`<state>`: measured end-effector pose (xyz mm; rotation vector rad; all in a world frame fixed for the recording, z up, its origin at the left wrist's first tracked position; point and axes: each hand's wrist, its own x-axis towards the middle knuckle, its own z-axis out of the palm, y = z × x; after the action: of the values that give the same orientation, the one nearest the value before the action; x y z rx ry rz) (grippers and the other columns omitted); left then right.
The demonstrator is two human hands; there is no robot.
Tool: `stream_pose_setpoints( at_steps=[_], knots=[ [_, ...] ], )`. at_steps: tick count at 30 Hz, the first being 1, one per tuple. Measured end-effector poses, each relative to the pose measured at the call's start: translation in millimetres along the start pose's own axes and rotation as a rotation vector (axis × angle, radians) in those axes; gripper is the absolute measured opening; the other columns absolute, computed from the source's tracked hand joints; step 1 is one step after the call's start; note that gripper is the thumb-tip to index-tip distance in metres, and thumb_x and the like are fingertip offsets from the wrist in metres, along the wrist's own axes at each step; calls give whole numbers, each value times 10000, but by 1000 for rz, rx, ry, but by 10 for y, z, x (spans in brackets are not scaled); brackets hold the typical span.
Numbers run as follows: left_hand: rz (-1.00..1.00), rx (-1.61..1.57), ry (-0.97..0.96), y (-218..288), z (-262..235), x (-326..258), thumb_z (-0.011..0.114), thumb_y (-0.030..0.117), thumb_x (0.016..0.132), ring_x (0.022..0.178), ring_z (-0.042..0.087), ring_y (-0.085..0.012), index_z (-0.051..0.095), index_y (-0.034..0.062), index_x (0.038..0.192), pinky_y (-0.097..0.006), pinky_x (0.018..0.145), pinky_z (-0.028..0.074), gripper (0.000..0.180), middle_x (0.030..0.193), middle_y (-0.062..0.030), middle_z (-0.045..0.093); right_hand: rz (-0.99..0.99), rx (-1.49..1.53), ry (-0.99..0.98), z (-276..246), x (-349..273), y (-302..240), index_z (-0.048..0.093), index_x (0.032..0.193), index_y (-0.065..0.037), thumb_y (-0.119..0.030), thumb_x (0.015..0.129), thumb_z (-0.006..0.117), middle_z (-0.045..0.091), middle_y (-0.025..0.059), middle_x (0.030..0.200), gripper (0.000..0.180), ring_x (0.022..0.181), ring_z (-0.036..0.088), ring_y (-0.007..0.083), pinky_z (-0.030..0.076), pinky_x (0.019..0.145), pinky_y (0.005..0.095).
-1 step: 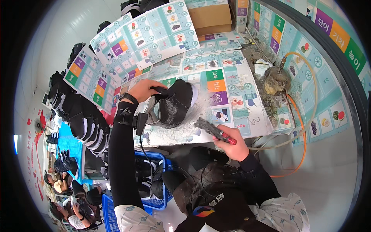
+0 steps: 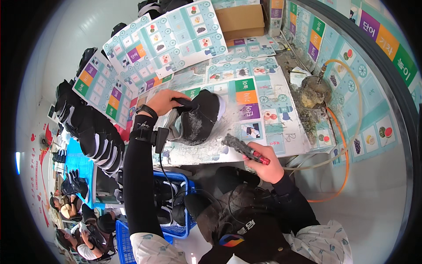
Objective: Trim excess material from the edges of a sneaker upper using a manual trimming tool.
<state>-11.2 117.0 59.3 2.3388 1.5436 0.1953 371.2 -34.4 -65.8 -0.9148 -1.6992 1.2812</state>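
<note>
The shoe (image 2: 198, 118), black with a pale sole edge, lies on its side on the desk (image 2: 281, 132), smeared with a whitish film on its upper. The left hand (image 2: 165, 101) is closed around the shoe's opening, fingers curled over the collar, holding it against the desk top. The right hand (image 2: 263, 163) is closed around a brush (image 2: 244, 148) with a red handle; its dirty bristle end points toward the shoe and stands just beside it, apart from the upper. A black sleeve covers the left forearm, with a dark band (image 2: 146, 111) at the wrist.

The desk is covered with printed sheets showing coloured squares and small pictures. To the right sits a crusted glue pot (image 2: 314, 91), with an orange hose (image 2: 340, 145) looping past it. A cardboard box (image 2: 241, 20) stands at the far edge. Below the desk is a blue basket (image 2: 178, 220) holding more black shoes, and a row of dark shoes (image 2: 92, 132) is stacked to the left.
</note>
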Motion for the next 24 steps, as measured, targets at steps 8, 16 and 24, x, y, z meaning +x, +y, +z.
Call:
stream_pose_setpoints(
  at_steps=[8,16,24],
  knots=[
    [-21,-27,9,-52,7,-77,710,20,907,951,733,-265,762,169,1266,-371,894,551,392,1083,-112,790,7,-46,72,101,-51,40,660,990,-1,-54,834,700,672,194,787,169,759,691,396,517,692,393],
    [-66,-15,-37,25,30,-48,690,-1,920,1000,728,-265,745,149,1294,-368,929,554,407,1164,-105,783,-14,-17,16,215,-80,-56,642,944,-4,-56,845,686,619,186,725,121,684,623,391,488,660,394],
    [-34,-48,30,-14,-24,3,705,-5,895,950,730,-282,769,165,1247,-373,898,556,396,1067,-114,791,-164,-61,-150,30,142,-139,668,1038,-7,-65,856,704,682,191,832,194,750,682,372,515,697,396]
  ],
)
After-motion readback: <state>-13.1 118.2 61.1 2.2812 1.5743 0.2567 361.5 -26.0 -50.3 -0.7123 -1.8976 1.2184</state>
